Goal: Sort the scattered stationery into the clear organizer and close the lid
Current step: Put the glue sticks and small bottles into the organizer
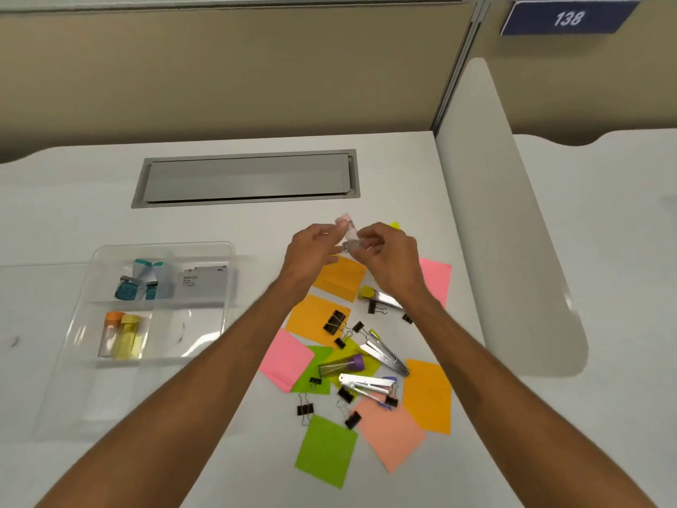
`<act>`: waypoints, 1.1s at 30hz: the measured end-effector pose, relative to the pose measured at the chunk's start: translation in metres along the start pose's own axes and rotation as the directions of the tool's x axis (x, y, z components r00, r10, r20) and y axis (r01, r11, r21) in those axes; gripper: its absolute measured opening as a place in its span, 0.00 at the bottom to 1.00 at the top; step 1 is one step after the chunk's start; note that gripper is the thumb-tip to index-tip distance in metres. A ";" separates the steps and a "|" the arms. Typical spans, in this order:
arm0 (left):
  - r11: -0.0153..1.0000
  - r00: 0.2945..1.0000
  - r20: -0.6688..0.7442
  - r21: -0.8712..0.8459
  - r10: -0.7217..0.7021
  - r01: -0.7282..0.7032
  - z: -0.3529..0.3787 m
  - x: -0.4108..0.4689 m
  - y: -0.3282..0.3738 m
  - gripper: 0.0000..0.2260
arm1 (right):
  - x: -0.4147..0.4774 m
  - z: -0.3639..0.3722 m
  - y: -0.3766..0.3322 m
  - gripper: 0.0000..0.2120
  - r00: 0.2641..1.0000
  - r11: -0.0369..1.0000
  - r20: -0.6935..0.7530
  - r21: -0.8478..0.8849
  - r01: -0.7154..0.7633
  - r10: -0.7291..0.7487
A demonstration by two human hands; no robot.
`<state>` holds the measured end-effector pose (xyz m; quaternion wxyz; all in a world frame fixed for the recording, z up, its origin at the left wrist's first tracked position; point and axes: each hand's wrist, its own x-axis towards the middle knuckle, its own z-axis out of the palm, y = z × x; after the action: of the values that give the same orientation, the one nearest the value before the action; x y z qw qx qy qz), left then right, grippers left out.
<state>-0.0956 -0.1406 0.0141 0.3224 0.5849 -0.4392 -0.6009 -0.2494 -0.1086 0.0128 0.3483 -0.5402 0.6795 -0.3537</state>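
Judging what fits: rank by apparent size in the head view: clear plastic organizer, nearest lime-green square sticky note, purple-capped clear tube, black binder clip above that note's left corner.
1. clear plastic organizer
2. lime-green square sticky note
3. purple-capped clear tube
4. black binder clip

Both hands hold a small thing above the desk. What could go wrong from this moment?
1. The left hand and right hand pinch the small clear pink-capped item in the air; it may slip and drop into the pile.
2. Both forearms hang over the binder clips and sticky notes; lowering them could scatter these.
3. The purple-capped tube lies on its side and might roll if bumped.
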 end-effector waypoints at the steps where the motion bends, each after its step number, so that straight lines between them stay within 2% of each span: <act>1: 0.997 1.000 0.023 -0.072 -0.020 0.022 -0.004 -0.009 -0.003 0.17 | -0.013 0.002 -0.003 0.13 1.000 1.000 0.022 0.027 0.003 -0.003; 4: 0.979 0.997 0.037 -0.190 -0.069 0.075 -0.016 -0.037 -0.014 0.11 | -0.046 0.009 -0.008 0.12 0.997 0.995 0.075 0.098 0.002 -0.010; 8: 0.967 0.996 0.016 -0.242 -0.084 0.085 -0.028 -0.073 -0.025 0.14 | -0.084 0.016 -0.010 0.10 0.992 0.990 0.117 0.140 0.028 -0.045; 10: 0.962 0.997 -0.014 -0.264 -0.074 0.067 -0.034 -0.088 -0.029 0.14 | -0.098 0.019 -0.010 0.12 0.993 0.993 0.094 0.100 0.065 -0.074; 12: 0.957 0.995 -0.064 -0.285 -0.080 0.059 -0.041 -0.099 -0.032 0.14 | -0.111 0.019 -0.007 0.10 0.989 0.992 0.070 0.034 0.125 -0.128; 14: 0.948 0.991 -0.103 -0.314 -0.090 0.054 -0.050 -0.108 -0.034 0.14 | -0.121 0.020 -0.001 0.07 0.972 0.977 0.158 -0.091 0.192 -0.176; 16: 0.937 0.989 -0.115 -0.345 -0.089 0.045 -0.059 -0.117 -0.038 0.14 | -0.129 0.024 0.006 0.10 0.920 0.905 0.346 -0.304 0.296 -0.185; 18: 0.936 0.988 -0.129 -0.350 -0.083 0.033 -0.067 -0.125 -0.042 0.13 | -0.136 0.032 0.010 0.15 0.850 0.776 0.501 -0.467 0.424 -0.162; 21: 0.942 0.984 -0.159 -0.336 -0.078 0.021 -0.079 -0.135 -0.050 0.10 | -0.143 0.043 0.012 0.13 0.777 0.589 0.598 -0.560 0.583 -0.199; 24: 0.946 0.982 -0.174 -0.325 -0.079 0.018 -0.090 -0.142 -0.056 0.12 | -0.147 0.050 0.012 0.11 0.756 0.520 0.614 -0.579 0.628 -0.228; 28: 0.948 0.982 -0.176 -0.317 -0.069 0.010 -0.107 -0.146 -0.056 0.13 | -0.147 0.055 0.008 0.14 0.759 0.495 0.601 -0.595 0.633 -0.249; 31: 0.950 0.986 -0.159 -0.313 -0.046 -0.006 -0.120 -0.148 -0.054 0.13 | -0.145 0.056 -0.001 0.13 0.784 0.538 0.551 -0.584 0.608 -0.288; 33: 0.954 0.988 -0.149 -0.298 -0.037 -0.009 -0.131 -0.149 -0.052 0.14 | -0.146 0.059 -0.012 0.13 0.817 0.625 0.470 -0.538 0.565 -0.334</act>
<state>0.0562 -0.0050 0.0382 0.4354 0.5768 -0.3135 -0.6160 -0.1680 0.0265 0.0066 0.1414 -0.8317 0.5318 -0.0746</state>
